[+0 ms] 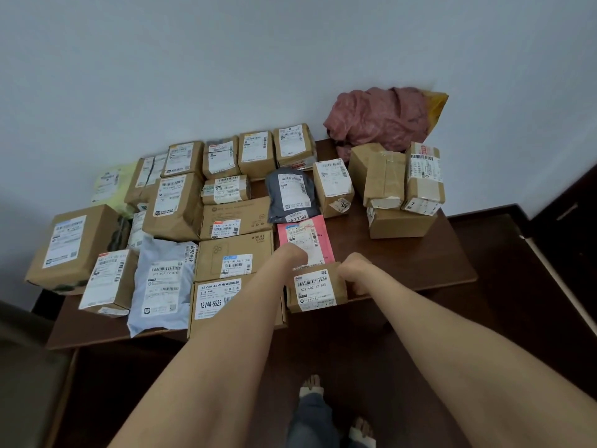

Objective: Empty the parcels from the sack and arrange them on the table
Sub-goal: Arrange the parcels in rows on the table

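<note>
The small box [318,287] sits at the six o'clock edge of the table [420,253], label up, tilted a little toward the person. Both hands are on it. The left hand [292,255] is bent over its far left corner, fingers curled down behind it and out of sight. The right hand [353,270] grips its right end, with curled fingers showing against the side.

At twelve o'clock from this box, touching its far edge, lies a pink mailer [307,237], and beyond that a dark grey mailer [290,195]. At nine o'clock, just beside the box and partly under the left forearm, is a flat adapter box [219,302] printed 12V4A. Behind it is a flat phone case box [235,257]. Farther toward nine o'clock a pale grey bag [161,282] lies against a labelled carton [109,279], and a large carton [71,244] overhangs the table's left edge.

Rows of brown parcels [219,163] fill the ten to twelve o'clock part of the table, packed side by side up to the wall [226,59], labels facing up. At two o'clock, well apart from the held box, a stack of boxes [400,189] stands with two taped ones on top of a lower one.

The sack [378,121], crumpled and reddish pink, is heaped in the far one o'clock corner against the wall. A bit of yellow plastic [436,105] shows behind it.

Below the table edge, the person's feet [310,389] stand on a dark floor.
</note>
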A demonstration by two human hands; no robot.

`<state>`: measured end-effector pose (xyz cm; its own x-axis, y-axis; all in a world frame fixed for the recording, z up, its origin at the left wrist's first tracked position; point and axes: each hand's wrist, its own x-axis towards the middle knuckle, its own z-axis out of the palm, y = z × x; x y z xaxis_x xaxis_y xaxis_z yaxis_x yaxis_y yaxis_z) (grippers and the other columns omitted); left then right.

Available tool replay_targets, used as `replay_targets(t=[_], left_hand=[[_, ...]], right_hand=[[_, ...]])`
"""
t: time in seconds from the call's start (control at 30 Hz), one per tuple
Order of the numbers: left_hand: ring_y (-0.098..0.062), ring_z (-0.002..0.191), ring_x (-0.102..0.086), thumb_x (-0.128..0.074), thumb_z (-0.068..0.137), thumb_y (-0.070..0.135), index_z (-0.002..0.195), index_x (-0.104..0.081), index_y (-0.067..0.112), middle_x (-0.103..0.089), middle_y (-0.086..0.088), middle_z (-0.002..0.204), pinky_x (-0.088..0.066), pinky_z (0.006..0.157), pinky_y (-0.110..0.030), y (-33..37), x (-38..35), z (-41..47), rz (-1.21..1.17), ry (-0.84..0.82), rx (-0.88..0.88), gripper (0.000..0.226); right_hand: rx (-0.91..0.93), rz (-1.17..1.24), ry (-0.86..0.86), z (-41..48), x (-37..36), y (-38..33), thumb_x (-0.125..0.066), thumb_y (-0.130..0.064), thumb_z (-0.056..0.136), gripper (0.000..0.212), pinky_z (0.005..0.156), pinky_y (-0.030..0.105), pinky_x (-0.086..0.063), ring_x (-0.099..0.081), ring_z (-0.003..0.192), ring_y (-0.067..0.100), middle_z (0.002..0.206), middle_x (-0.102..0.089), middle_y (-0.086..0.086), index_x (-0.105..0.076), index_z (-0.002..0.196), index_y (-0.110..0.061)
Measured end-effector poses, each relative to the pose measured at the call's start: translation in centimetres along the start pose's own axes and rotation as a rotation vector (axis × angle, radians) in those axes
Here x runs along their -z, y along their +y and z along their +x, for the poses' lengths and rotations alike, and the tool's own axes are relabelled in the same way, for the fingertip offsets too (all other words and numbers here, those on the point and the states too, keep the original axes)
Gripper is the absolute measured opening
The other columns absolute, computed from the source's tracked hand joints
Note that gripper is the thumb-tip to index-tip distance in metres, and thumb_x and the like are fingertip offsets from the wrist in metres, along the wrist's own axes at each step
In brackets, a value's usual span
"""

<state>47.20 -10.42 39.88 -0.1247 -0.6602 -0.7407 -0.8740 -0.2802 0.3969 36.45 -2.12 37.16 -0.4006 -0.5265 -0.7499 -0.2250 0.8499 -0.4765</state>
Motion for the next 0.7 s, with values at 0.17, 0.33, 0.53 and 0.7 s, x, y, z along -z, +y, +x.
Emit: replay_targets(t=[0.17,0.33,0.53,0.7], left_hand=[[-0.041,0.123,-0.047,-0.048,0.096,0.008,0.138,-0.035,0.0,-0.04,-0.022,0.141,-0.047,0.098,-0.048,1.1,1.3,-0.7,0.007,0.008,-0.024,0.044],[-0.03,0.101,-0.052,-0.048,0.096,0.008,0.088,-0.05,0.005,-0.051,-0.018,0.112,-0.05,0.09,-0.04,3.8,2.5,-1.3,-0.076,0.071,-0.161,0.009],[-0.028,0.106,-0.06,-0.049,0.093,0.004,0.126,-0.053,-0.004,-0.057,-0.02,0.128,-0.05,0.079,-0.032,7.6,3.6,-0.3,-0.121,0.106,-0.323,0.035],[-0.035,0.116,-0.057,-0.045,0.094,0.007,0.124,-0.055,-0.007,-0.058,-0.023,0.125,-0.05,0.081,-0.033,9.9,4.2,3.6,-0.073,0.079,-0.336,0.034]], right_hand=[[0.099,-0.032,0.081,-0.3,1.2,-0.8,-0.056,-0.013,0.091,0.039,0.088,0.032,-0.047,-0.056,0.111,0.031,0.122,-0.057,0.017,-0.053,0.127,0.002],[0.215,0.023,0.201,-1.0,3.5,-3.3,-0.056,-0.013,0.091,0.043,0.091,0.031,-0.044,-0.051,0.122,0.029,0.135,-0.053,0.013,-0.05,0.133,-0.006],[0.313,0.087,0.277,0.2,5.7,-6.8,-0.053,-0.011,0.09,0.036,0.088,0.035,-0.048,-0.055,0.113,0.03,0.128,-0.057,0.014,-0.055,0.126,-0.006],[0.288,0.051,0.244,4.0,6.8,-10.4,-0.053,-0.016,0.091,0.057,0.102,0.036,-0.042,-0.045,0.127,0.033,0.144,-0.042,0.016,-0.034,0.145,-0.007]])
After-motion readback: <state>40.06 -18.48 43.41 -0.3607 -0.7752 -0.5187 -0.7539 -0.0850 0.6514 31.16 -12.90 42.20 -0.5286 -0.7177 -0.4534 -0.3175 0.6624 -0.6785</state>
